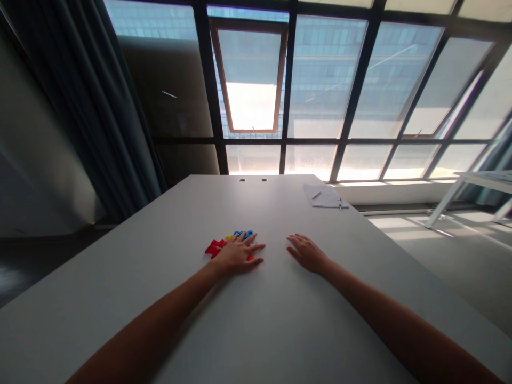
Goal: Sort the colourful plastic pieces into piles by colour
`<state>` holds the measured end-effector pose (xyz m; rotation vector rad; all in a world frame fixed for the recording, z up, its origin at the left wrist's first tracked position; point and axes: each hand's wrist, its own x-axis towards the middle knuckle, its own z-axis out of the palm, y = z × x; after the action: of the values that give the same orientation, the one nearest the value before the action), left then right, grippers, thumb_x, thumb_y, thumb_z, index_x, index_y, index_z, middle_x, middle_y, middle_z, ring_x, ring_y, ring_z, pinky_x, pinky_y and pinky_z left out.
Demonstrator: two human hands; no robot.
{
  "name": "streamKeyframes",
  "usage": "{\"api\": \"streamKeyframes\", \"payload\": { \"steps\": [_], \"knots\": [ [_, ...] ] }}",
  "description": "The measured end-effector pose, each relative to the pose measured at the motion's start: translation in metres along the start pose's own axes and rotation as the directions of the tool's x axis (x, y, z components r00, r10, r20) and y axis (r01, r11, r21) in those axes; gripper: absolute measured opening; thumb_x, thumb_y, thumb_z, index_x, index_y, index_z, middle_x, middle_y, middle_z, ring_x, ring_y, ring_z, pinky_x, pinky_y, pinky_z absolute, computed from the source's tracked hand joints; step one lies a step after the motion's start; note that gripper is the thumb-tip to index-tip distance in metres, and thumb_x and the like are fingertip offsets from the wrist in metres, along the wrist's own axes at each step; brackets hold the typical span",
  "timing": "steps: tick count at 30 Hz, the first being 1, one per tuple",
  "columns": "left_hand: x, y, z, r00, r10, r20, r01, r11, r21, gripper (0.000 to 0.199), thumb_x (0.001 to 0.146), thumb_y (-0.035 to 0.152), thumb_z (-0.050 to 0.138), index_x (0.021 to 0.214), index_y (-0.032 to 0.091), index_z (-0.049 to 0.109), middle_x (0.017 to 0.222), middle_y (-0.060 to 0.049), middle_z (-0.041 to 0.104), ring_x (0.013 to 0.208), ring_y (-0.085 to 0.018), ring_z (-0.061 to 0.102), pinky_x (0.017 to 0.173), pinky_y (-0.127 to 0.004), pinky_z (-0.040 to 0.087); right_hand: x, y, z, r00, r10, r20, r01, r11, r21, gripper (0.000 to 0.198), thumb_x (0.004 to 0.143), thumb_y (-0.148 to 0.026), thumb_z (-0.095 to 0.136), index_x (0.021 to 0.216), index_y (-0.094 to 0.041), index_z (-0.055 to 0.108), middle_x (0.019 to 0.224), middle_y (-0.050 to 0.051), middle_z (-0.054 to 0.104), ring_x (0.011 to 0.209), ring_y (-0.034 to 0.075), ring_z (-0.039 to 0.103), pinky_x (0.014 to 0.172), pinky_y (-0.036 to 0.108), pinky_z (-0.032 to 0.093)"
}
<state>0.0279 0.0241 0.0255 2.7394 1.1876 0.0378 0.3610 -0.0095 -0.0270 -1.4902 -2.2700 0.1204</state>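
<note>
Several small coloured pieces lie in a loose cluster on the white table (256, 208). Red pieces (215, 247) show at the left of the cluster, a bit of yellow (229, 237) in the middle and blue pieces (245, 233) at the far side. What kind of pieces they are is too small to tell. Over the cluster my left hand (240, 253) is spread, palm down, hiding part of it; an orange-red bit peeks out by the thumb. To the right, apart from the pieces, my right hand (307, 252) lies with fingers stretched out and nothing in it.
Toward the far right edge of the table are white sheets of paper (326, 196) with a pen (316, 195) on them. Two round holes are set near the far edge. Beyond stand large windows, a dark curtain (92, 106) at left and another white table (486, 180) at right.
</note>
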Motion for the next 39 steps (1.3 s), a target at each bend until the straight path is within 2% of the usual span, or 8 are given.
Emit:
{"api": "streamKeyframes", "payload": {
  "steps": [5, 11, 15, 19, 23, 26, 32, 39],
  "knots": [
    [-0.021, -0.025, 0.001, 0.996, -0.078, -0.039, 0.079, 0.996, 0.028, 0.07, 0.104, 0.082, 0.046, 0.163, 0.047, 0.057, 0.183, -0.004, 0.034, 0.168, -0.047, 0.028, 0.134, -0.071, 0.02, 0.0, 0.004, 0.002, 0.999, -0.039, -0.02, 0.039, 0.999, -0.024, 0.049, 0.114, -0.047, 0.05, 0.146, -0.017, 0.072, 0.153, 0.018, 0.069, 0.151, 0.036, 0.059, 0.129, 0.057, 0.046],
    [-0.034, -0.042, -0.007, 0.979, -0.12, -0.164, 0.136, 0.987, 0.087, 0.056, 0.11, 0.061, 0.052, 0.157, 0.033, 0.067, 0.171, -0.011, 0.054, 0.16, -0.045, 0.042, 0.13, -0.069, 0.033, 0.0, 0.004, -0.001, 1.0, -0.019, 0.001, 0.019, 0.999, -0.028, 0.047, 0.112, -0.044, 0.055, 0.146, -0.017, 0.072, 0.155, 0.019, 0.067, 0.153, 0.035, 0.057, 0.129, 0.055, 0.045],
    [-0.033, -0.03, -0.012, 0.964, -0.025, -0.265, 0.083, 0.974, 0.21, 0.046, 0.11, 0.051, 0.057, 0.14, 0.023, 0.078, 0.159, -0.015, 0.066, 0.154, -0.043, 0.052, 0.128, -0.067, 0.038, 0.0, 0.004, -0.002, 1.0, -0.007, 0.017, 0.008, 1.0, -0.026, 0.048, 0.112, -0.043, 0.056, 0.148, -0.016, 0.071, 0.157, 0.019, 0.066, 0.154, 0.035, 0.055, 0.13, 0.055, 0.044],
    [-0.03, 0.003, 0.002, 0.926, 0.112, -0.361, -0.065, 0.988, 0.14, 0.056, 0.111, 0.056, 0.053, 0.154, 0.022, 0.067, 0.159, -0.015, 0.065, 0.156, -0.038, 0.052, 0.132, -0.061, 0.038, 0.0, 0.004, -0.003, 1.0, -0.013, 0.02, 0.014, 0.999, -0.029, 0.048, 0.111, -0.041, 0.056, 0.15, -0.016, 0.07, 0.158, 0.019, 0.065, 0.154, 0.034, 0.055, 0.131, 0.054, 0.043],
    [-0.032, 0.036, 0.027, 0.943, 0.267, -0.197, -0.266, 0.964, 0.029, 0.074, 0.109, 0.07, 0.05, 0.166, 0.022, 0.055, 0.172, -0.014, 0.051, 0.162, -0.037, 0.045, 0.133, -0.056, 0.039, 0.0, 0.004, -0.003, 1.0, -0.019, 0.013, 0.02, 0.999, -0.038, 0.047, 0.11, -0.038, 0.058, 0.15, -0.017, 0.07, 0.158, 0.018, 0.065, 0.154, 0.034, 0.056, 0.13, 0.054, 0.044],
    [-0.033, 0.044, 0.036, 0.962, 0.247, -0.117, -0.252, 0.967, -0.033, 0.08, 0.107, 0.073, 0.052, 0.169, 0.022, 0.051, 0.175, -0.015, 0.045, 0.163, -0.038, 0.042, 0.134, -0.06, 0.036, 0.0, 0.002, -0.005, 1.0, -0.014, 0.017, 0.015, 0.998, -0.054, 0.047, 0.109, -0.036, 0.058, 0.15, -0.014, 0.07, 0.158, 0.019, 0.065, 0.154, 0.034, 0.055, 0.131, 0.053, 0.043],
    [-0.033, 0.039, 0.037, 0.956, 0.234, -0.176, -0.249, 0.966, -0.069, 0.072, 0.106, 0.067, 0.059, 0.166, 0.025, 0.056, 0.172, -0.014, 0.052, 0.16, -0.036, 0.048, 0.134, -0.058, 0.037, -0.004, -0.012, -0.011, 0.999, 0.004, 0.036, 0.0, 0.992, -0.124, 0.046, 0.109, -0.029, 0.054, 0.149, -0.013, 0.07, 0.157, 0.019, 0.066, 0.152, 0.033, 0.057, 0.13, 0.05, 0.043],
    [-0.033, 0.04, 0.041, 0.942, 0.244, -0.229, -0.262, 0.964, -0.049, 0.065, 0.105, 0.059, 0.064, 0.161, 0.026, 0.061, 0.167, -0.012, 0.058, 0.155, -0.036, 0.054, 0.131, -0.057, 0.043, -0.018, -0.047, -0.008, 1.0, 0.029, -0.011, -0.031, 0.982, -0.188, 0.038, 0.107, -0.018, 0.052, 0.136, -0.017, 0.075, 0.148, 0.016, 0.072, 0.142, 0.029, 0.065, 0.128, 0.044, 0.044]
  ]
}}
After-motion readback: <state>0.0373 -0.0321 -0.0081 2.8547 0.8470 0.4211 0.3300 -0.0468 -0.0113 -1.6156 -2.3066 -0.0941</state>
